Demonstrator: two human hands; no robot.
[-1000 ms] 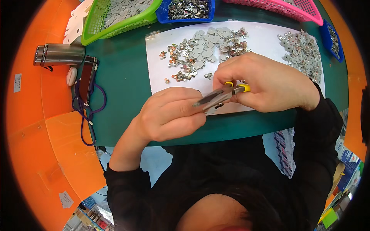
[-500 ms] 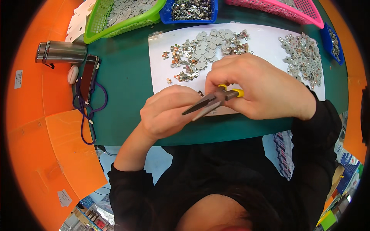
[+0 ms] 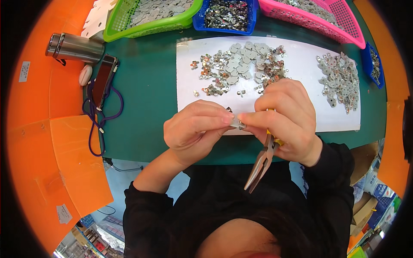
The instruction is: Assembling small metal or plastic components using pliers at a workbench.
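Between the thumb and fingers of my left hand [image 3: 191,131] is a small grey plate [image 3: 236,124] with a bit of metal on it. The thumb and index finger of my right hand [image 3: 290,118] touch the plate's other end. That same hand keeps long-nose pliers [image 3: 261,165] with yellow grips in its palm, jaws pointing down toward my body. Just beyond, on a white sheet [image 3: 301,122], lie loose grey plates [image 3: 241,60], with small shiny and coppery metal clips [image 3: 215,64] around them. A separate heap of plates with metal pieces [image 3: 340,81] spreads at the sheet's right.
Along the far edge stand a green basket [image 3: 150,26] of grey plates, a blue bin [image 3: 226,30] of metal bits and a pink basket [image 3: 318,32]. A small blue tray [image 3: 373,64] is at far right. Leftward are a steel flask [image 3: 79,47] and a phone [image 3: 105,79] with purple cord.
The pliers have swung from pointing left across my left hand to pointing down. My right fingertips have come to the small plate, which now shows between both hands. The view has shifted slightly.
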